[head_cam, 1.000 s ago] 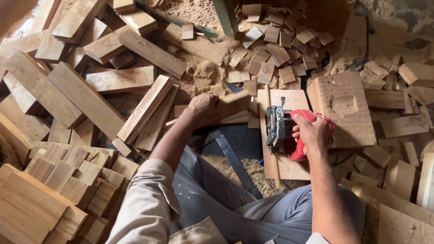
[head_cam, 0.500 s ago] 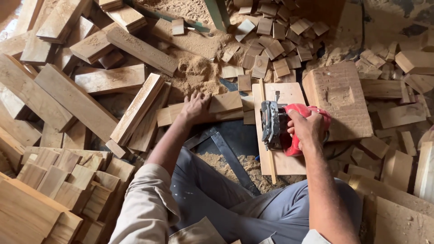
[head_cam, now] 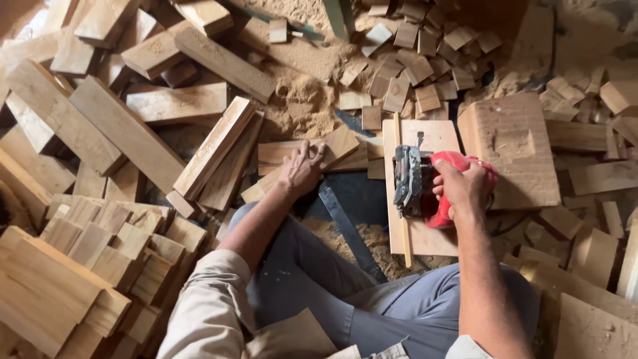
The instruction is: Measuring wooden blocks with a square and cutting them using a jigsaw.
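The saw (head_cam: 425,189), one red power tool with a grey metal guard, sits on a flat board (head_cam: 419,236) in front of the person's knees. The right hand (head_cam: 465,189) wraps its fingers tight around the red handle. The left hand (head_cam: 302,166) lies palm down, fingers nearly together, on one plank (head_cam: 339,146) to the left of the board; whether it grips the plank cannot be told. One thick block (head_cam: 512,149) lies just right of the saw. Small offcuts (head_cam: 419,60), too many to count, lie beyond, beside one sawdust heap (head_cam: 299,106).
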